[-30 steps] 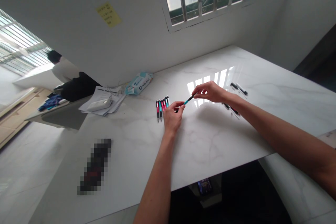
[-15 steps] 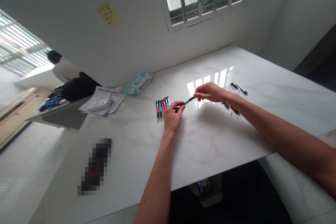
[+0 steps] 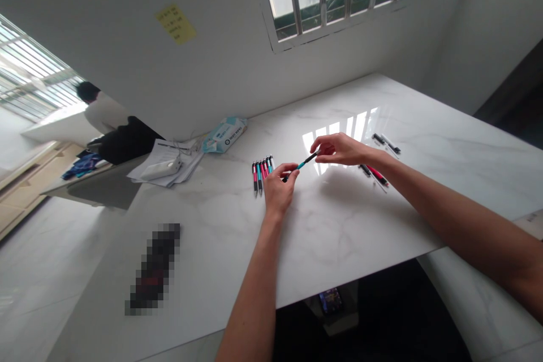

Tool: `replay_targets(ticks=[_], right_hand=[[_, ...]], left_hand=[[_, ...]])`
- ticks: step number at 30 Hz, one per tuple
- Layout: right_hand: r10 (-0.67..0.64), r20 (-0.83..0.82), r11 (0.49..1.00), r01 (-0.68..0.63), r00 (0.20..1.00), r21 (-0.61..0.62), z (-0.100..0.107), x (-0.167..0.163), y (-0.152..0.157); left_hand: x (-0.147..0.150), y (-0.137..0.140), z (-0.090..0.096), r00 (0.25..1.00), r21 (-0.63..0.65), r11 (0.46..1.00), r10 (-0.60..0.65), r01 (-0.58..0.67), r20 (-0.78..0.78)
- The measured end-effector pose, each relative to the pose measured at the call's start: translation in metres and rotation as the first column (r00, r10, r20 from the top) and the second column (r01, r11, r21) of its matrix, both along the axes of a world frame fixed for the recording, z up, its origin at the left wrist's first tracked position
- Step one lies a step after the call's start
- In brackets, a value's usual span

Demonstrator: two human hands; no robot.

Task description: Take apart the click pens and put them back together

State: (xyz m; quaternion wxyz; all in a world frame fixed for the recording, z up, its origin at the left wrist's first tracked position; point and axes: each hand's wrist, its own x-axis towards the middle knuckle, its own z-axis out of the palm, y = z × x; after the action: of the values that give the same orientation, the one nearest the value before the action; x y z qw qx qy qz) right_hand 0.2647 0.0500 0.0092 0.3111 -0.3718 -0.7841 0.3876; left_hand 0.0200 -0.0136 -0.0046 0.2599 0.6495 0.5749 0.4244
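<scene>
My left hand is closed on a teal-and-black click pen, pinching it between thumb and fingers above the table. The pen slants up to the right, black grip outward. At that far end, my right hand has its thumb and forefinger parted around the tip; whether they touch it is hard to see. Beside my left hand lies a row of several red and teal pens, partly covered by the hand. Loose pen parts lie beyond my right wrist, and red and black parts lie partly behind that forearm.
The white marbled table meets the wall under a barred window. At the back left are a wipes packet and papers with a white device on top. A pixelated dark object lies front left. Another person is far left.
My right thumb and forefinger have spread apart at the pen's end, so its tip now shows between them. My left hand keeps its grip in the same place.
</scene>
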Motion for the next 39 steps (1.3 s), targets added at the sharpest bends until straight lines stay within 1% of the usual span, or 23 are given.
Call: replay_targets(ticks=[5,10,13,15,18,20,23,25,29,34,36,39], right_hand=[[-0.020,0.054,1.000,0.020,0.998,-0.006,0.0013,-0.0001,-0.0014],[-0.003,0.009,1.000,0.003,1.000,0.015,-0.0007,-0.0002,-0.0001],[-0.046,0.078,0.998,0.043,0.996,0.036,-0.0013,-0.0005,0.0005],[-0.050,0.098,0.998,0.046,0.994,0.042,-0.0007,-0.0002,0.0001],[-0.007,0.034,0.999,0.006,0.999,0.034,-0.0003,0.0007,-0.0002],[-0.004,0.005,0.999,0.004,1.000,0.036,-0.0007,0.0011,0.0003],[-0.040,0.058,0.998,0.038,0.998,0.047,-0.0011,0.0012,0.0009],[-0.041,0.080,0.998,0.038,0.996,0.042,-0.0007,0.0014,0.0005],[-0.005,0.011,0.999,0.004,1.000,0.034,-0.0002,0.0012,-0.0008],[-0.050,0.115,0.998,0.047,0.992,0.030,0.0003,-0.0009,-0.0007],[-0.049,0.096,0.999,0.046,0.994,0.027,0.0020,-0.0008,-0.0020],[-0.011,0.028,1.000,0.011,1.000,0.026,0.0055,0.0006,-0.0047]], left_hand=[[0.0000,0.0003,-0.0005,1.000,0.006,1.000,-0.012,0.012,0.001],[-0.0005,0.0007,-0.0012,1.000,0.006,1.000,-0.012,0.012,0.013],[-0.0008,0.0007,-0.0015,1.000,0.010,1.000,-0.026,0.026,0.014],[-0.0007,0.0005,-0.0014,0.999,0.010,0.999,-0.033,0.033,0.015],[-0.0003,0.0004,-0.0010,1.000,0.004,1.000,-0.020,0.020,0.012],[-0.0004,0.0005,-0.0010,1.000,0.004,1.000,-0.016,0.016,0.013],[-0.0008,0.0008,-0.0014,1.000,0.012,1.000,-0.023,0.023,0.014],[-0.0010,0.0008,-0.0019,1.000,0.019,0.999,-0.027,0.026,0.013],[-0.0009,0.0006,-0.0023,1.000,0.020,0.999,-0.028,0.028,0.009],[-0.0005,0.0007,-0.0018,1.000,0.012,1.000,-0.024,0.024,0.002],[-0.0005,0.0010,-0.0021,1.000,0.014,1.000,-0.027,0.027,0.004],[-0.0009,0.0016,-0.0029,1.000,0.023,0.999,-0.029,0.029,0.012]])
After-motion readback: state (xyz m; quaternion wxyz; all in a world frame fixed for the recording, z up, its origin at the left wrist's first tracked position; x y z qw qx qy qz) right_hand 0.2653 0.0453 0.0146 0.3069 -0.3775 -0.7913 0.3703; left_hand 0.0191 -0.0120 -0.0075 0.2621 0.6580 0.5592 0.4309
